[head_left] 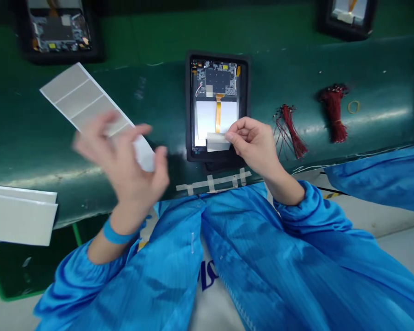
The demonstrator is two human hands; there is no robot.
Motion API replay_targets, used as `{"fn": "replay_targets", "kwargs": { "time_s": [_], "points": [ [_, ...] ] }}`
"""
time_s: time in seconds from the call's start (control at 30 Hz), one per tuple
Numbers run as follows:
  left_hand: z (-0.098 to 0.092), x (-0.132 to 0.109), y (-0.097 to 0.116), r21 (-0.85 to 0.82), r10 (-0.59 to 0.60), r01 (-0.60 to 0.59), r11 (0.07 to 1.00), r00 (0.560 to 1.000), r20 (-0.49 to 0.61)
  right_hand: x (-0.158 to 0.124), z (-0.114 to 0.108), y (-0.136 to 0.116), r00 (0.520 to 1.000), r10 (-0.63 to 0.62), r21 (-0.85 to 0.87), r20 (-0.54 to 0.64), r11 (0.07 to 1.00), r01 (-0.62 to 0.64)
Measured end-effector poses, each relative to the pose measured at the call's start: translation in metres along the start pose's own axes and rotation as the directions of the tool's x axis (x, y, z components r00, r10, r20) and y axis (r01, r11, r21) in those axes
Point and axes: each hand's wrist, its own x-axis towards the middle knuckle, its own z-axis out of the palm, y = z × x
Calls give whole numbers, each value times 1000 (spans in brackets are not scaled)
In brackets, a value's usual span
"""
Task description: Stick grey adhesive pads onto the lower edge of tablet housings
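Observation:
An opened tablet (224, 82), its circuit board and orange ribbon cable exposed, lies in a black foam tray (189, 105) in front of me. My right hand (253, 140) pinches the right end of a small grey adhesive piece (216, 141) over the tablet's near edge. Whether that piece is stuck down I cannot tell. To the left, my left hand (124, 156) is blurred, with its fingers spread above a sheet of grey stickers (77, 92). It does not appear to grip the sheet.
Two bundles of red wires (291, 133) lie right of the tray, beside a yellow rubber band (353, 107). Other devices in black trays (62, 55) stand along the far side. White sheets (20, 218) overhang the table's left front edge, above a green crate (17, 296).

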Motion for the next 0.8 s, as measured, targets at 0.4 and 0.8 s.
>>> {"fn": "replay_targets", "kwargs": {
  "time_s": [0.4, 0.8],
  "points": [
    [46, 15, 12, -306, -106, 114, 945, 994, 41, -6, -3, -8, 956, -154, -206, -249, 973, 103],
    [71, -8, 4, -221, 40, -58, 974, 996, -86, -5, 17, 9, 998, -61, -321, -2, 945, 57]
  ]
}}
